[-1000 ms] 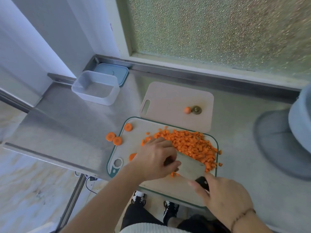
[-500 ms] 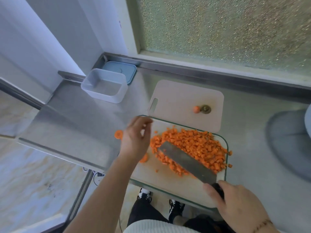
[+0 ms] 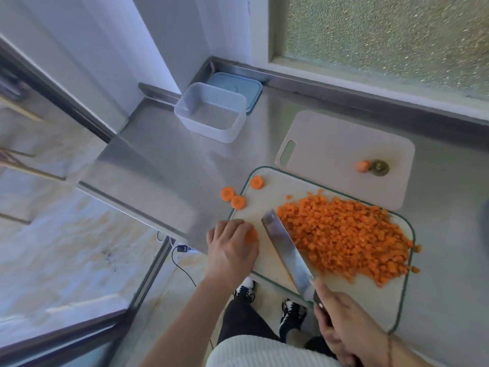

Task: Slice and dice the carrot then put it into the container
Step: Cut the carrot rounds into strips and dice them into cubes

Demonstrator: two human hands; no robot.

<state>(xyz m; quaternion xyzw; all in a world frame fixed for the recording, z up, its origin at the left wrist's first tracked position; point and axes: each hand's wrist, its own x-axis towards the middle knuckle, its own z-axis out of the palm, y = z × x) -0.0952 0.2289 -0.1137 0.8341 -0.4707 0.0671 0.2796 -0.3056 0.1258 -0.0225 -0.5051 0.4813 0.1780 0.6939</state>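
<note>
A big heap of diced carrot [image 3: 346,234] covers the right half of the green-rimmed cutting board [image 3: 370,300]. My right hand [image 3: 346,337] grips the handle of a cleaver [image 3: 285,247], whose blade lies against the heap's left side. My left hand [image 3: 231,247] rests at the board's left edge with fingers curled over a carrot slice [image 3: 250,235]. Three round slices lie loose: one [image 3: 256,182] on the board's far corner, two [image 3: 228,193] [image 3: 238,202] on the counter. The empty clear container [image 3: 211,112] stands at the back left.
A blue lid [image 3: 248,86] lies behind the container. A second, pale cutting board [image 3: 344,144] holds a carrot end [image 3: 362,166] and a stem piece [image 3: 379,167]. The steel counter's edge [image 3: 137,207] runs just left of my left hand; floor and a cable lie below.
My left hand has dropped back from the board's far corner to its left edge and now covers a carrot slice. The cleaver has slid to the heap's left side. The view has swung left.
</note>
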